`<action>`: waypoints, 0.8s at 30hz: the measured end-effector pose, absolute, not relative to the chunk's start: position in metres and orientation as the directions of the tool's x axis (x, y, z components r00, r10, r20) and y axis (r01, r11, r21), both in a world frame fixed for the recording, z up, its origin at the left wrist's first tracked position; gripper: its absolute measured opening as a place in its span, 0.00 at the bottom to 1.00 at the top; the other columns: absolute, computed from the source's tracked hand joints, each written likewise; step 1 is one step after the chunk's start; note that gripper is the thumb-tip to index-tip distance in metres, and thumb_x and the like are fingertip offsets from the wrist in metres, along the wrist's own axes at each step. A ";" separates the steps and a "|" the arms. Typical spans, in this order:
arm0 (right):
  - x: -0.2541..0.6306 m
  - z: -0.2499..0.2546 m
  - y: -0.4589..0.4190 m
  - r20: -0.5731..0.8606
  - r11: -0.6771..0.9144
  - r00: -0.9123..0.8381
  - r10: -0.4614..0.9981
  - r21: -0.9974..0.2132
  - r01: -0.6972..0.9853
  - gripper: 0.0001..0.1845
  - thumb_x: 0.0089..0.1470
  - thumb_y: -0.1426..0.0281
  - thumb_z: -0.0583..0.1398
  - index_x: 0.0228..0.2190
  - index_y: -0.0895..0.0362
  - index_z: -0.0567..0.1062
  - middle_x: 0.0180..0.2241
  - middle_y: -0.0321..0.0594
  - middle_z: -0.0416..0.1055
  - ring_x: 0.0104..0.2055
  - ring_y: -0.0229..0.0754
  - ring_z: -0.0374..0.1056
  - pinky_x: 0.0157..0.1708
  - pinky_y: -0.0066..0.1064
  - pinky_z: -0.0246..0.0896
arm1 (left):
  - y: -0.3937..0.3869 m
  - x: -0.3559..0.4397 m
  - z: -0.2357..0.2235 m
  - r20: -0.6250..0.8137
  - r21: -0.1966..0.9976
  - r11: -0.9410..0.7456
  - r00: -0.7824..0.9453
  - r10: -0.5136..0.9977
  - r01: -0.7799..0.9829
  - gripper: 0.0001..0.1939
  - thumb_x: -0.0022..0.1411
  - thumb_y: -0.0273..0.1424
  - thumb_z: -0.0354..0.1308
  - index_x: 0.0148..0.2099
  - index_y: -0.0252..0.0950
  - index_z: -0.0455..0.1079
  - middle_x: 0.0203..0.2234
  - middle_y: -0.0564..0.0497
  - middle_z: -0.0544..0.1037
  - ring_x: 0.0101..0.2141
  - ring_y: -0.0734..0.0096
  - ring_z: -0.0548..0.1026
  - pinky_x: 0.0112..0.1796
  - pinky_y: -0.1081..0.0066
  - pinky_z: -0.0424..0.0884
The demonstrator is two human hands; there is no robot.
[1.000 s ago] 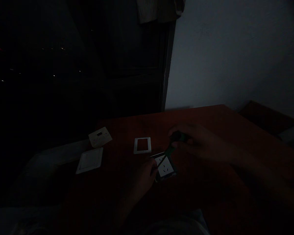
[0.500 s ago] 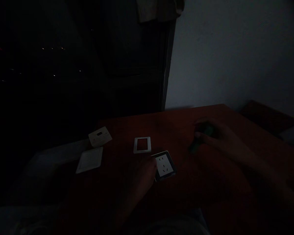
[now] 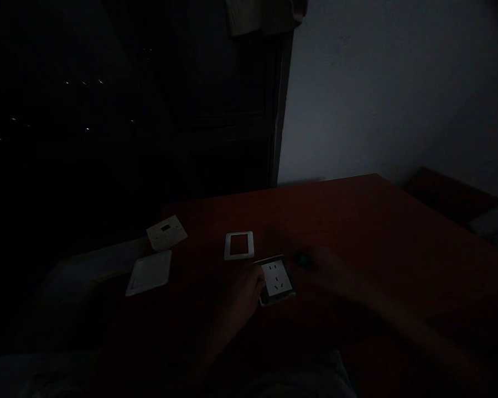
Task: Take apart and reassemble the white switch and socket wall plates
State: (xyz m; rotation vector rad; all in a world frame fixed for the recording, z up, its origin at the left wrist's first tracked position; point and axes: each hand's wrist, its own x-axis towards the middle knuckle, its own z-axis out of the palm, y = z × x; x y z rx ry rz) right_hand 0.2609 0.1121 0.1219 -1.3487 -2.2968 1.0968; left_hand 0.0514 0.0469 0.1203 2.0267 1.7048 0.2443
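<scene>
The right hand is swinging in, bringing the green tool nearer the socket.
The left hand is holding the socket's left edge on the red table; the right is clasping the tool, dim and blurred, just beside the socket.

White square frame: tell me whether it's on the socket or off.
Off. The white frame lies on the red tabletop, apart from the socket; the tabletop shows through its opening.

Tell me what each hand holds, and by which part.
Left hand: the socket, by its left edge. Right hand: a green object; too dark and blurred to tell where.
</scene>
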 end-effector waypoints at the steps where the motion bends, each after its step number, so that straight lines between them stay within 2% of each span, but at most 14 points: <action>1: 0.258 0.120 0.110 -0.158 0.290 -0.536 0.829 -0.698 0.655 0.12 0.54 0.65 0.57 0.37 0.59 0.75 0.36 0.45 0.77 0.35 0.44 0.73 0.32 0.32 0.65 | 0.046 0.052 0.121 -0.165 0.473 -0.109 0.209 0.964 0.874 0.06 0.64 0.25 0.50 0.38 0.39 0.67 0.38 0.50 0.76 0.40 0.66 0.74 0.40 0.69 0.66; 6: 0.252 0.117 0.101 -0.195 0.300 -0.494 0.847 -0.592 0.748 0.18 0.51 0.64 0.60 0.43 0.58 0.74 0.39 0.47 0.78 0.37 0.47 0.75 0.31 0.32 0.66 | 0.044 0.048 0.119 -0.112 0.491 -0.138 0.219 0.969 0.860 0.06 0.64 0.26 0.49 0.37 0.39 0.67 0.38 0.50 0.76 0.39 0.65 0.73 0.39 0.69 0.66; 13: 0.253 0.111 0.101 -0.187 0.307 -0.516 0.836 -0.619 0.722 0.19 0.51 0.66 0.60 0.46 0.56 0.73 0.40 0.45 0.78 0.38 0.46 0.75 0.32 0.31 0.66 | 0.043 0.043 0.113 -0.113 0.577 -0.111 0.214 0.970 0.809 0.06 0.64 0.25 0.50 0.37 0.39 0.67 0.37 0.52 0.76 0.39 0.68 0.74 0.39 0.71 0.66; 18: 0.251 0.113 0.100 -0.193 0.292 -0.506 0.841 -0.625 0.724 0.19 0.53 0.64 0.58 0.46 0.56 0.72 0.39 0.46 0.78 0.36 0.46 0.75 0.31 0.30 0.65 | 0.044 0.049 0.122 -0.138 0.504 -0.120 0.217 0.966 0.855 0.05 0.64 0.26 0.52 0.37 0.39 0.68 0.37 0.52 0.77 0.39 0.67 0.74 0.38 0.70 0.65; 24: 0.251 0.115 0.097 -0.163 0.341 -0.526 0.835 -0.597 0.726 0.25 0.53 0.64 0.58 0.53 0.55 0.66 0.39 0.44 0.78 0.36 0.46 0.75 0.29 0.29 0.63 | 0.043 0.052 0.123 -0.114 0.457 -0.154 0.229 0.967 0.876 0.05 0.64 0.26 0.51 0.37 0.39 0.67 0.37 0.51 0.77 0.39 0.66 0.74 0.37 0.70 0.64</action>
